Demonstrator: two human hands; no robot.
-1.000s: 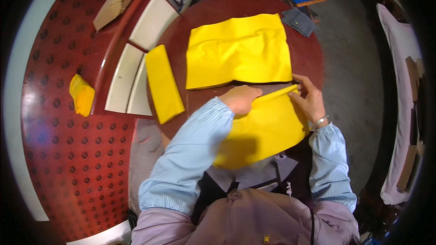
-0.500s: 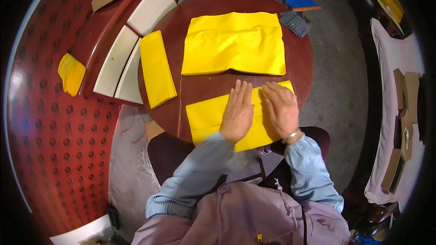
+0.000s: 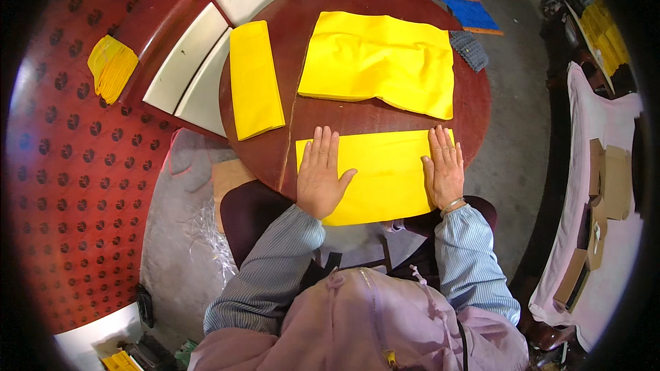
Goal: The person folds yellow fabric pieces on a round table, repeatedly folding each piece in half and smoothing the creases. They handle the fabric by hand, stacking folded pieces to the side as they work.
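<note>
A flat yellow sheet (image 3: 385, 177), perhaps cloth or paper, lies at the near side of a round red-brown table. My left hand (image 3: 320, 177) rests flat on its left end, fingers stretched forward and thumb out. On the right end lies my right hand (image 3: 445, 168), also flat with its fingers extended. Beyond them is a wider stack of yellow sheets (image 3: 378, 62), its top sheet wrinkled and its front right corner drooping. A narrow folded yellow stack (image 3: 256, 82) stands off to the left, touched by neither hand.
The round table (image 3: 275, 158) carries a grey textured cloth (image 3: 469, 51) at its right edge. White cushioned panels (image 3: 185, 58) and a red patterned surface (image 3: 75, 165) holding a yellow bundle (image 3: 113, 69) are at left. Open cardboard boxes (image 3: 608, 185) lie on pink cloth at right.
My hands have spread apart across the yellow sheet, the left one to its left end, the right one to its right end. The whole view has also shifted slightly.
</note>
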